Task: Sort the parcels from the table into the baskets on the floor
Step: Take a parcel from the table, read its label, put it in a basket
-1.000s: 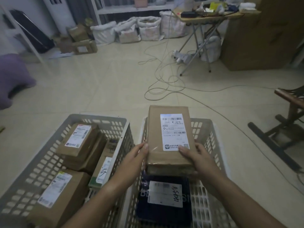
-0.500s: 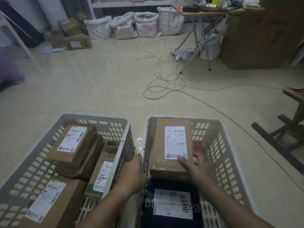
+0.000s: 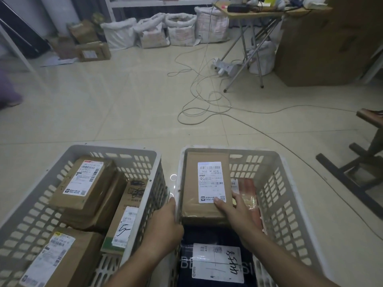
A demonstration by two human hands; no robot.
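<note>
A brown cardboard parcel (image 3: 191,183) with a white label lies in the far left part of the right grey basket (image 3: 288,179). My right hand (image 3: 238,216) grips its near right corner, thumb on the label. My left hand (image 3: 163,226) is at the parcel's near left edge, over the basket's left wall; its fingers are hidden. Below the parcel lies a dark blue parcel (image 3: 186,251) with a handwritten label, and beside it a red packet (image 3: 248,189). The left grey basket (image 3: 116,149) holds several brown parcels (image 3: 87,183).
Loose cables (image 3: 199,100) trail over the tiled floor beyond the baskets. A folding table (image 3: 259,11) and a big cardboard box (image 3: 323,48) stand at the back right, white sacks (image 3: 178,30) along the back wall. Dark furniture legs (image 3: 352,168) lie to the right.
Both hands have lowered the brown parcel from above the right basket down into it. The view tilted down and closer with the move.
</note>
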